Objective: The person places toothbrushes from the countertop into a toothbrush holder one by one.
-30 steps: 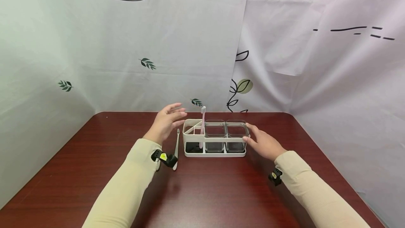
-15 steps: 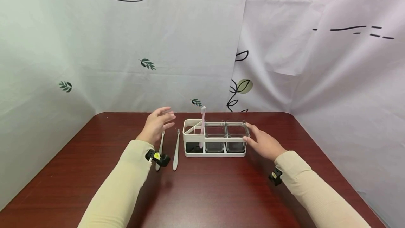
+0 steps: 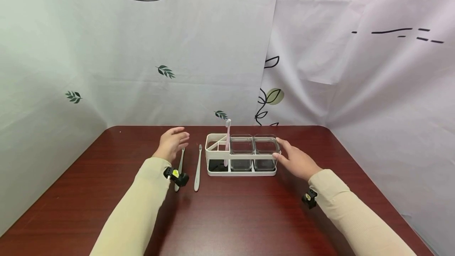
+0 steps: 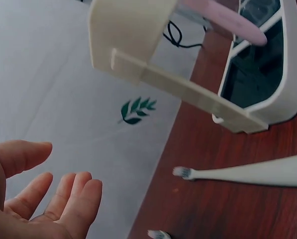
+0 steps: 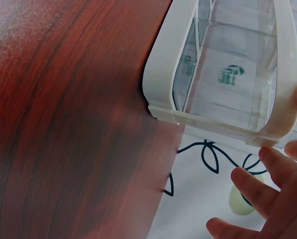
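In the head view, my left hand (image 3: 171, 144) hovers over the table's left part with fingers loosely bent and nothing in them. Two pale toothbrushes lie side by side on the table: the left toothbrush (image 3: 180, 165) is partly hidden by my wrist, while the right toothbrush (image 3: 197, 171) shows fully. A cream toothbrush holder (image 3: 241, 173) stands right of them. One pink toothbrush (image 3: 228, 133) stands upright in its left section. My right hand (image 3: 298, 160) holds the holder's right end, thumb on the front of the upper rim (image 5: 287, 59) and fingers round the corner.
Two clear square cups, a left cup (image 3: 241, 145) and a right cup (image 3: 266, 145), sit in the holder. The dark red table (image 3: 241, 216) meets pale printed curtains (image 3: 213, 50) at the back and sides.
My left hand has moved left, away from the toothbrush holder, uncovering more of the left toothbrush. My right hand has stayed at the holder's right end.
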Motion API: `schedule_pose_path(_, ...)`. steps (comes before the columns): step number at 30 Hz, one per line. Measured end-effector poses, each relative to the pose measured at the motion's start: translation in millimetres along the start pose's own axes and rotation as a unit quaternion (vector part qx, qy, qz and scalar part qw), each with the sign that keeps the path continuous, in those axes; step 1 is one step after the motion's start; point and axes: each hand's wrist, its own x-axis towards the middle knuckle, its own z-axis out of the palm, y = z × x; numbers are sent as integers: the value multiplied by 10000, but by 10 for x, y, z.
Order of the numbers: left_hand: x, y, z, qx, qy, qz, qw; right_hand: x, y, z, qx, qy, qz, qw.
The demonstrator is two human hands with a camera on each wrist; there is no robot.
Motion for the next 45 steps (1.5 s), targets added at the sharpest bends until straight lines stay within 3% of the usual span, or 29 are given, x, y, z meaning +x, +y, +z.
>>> schedule_pose_path(17,138,-230,-118,742,459,-116,9961,5,18,21,40,-31,60,10000)
schedule_pose_path(34,231,-337,-208,1365,532,-590,9875,3,26,28,54,-10,94,9999)
schedule_pose_path(45,294,-422,-218,1764,530,-560,9813,-2,14,13,55,-14,72,10000)
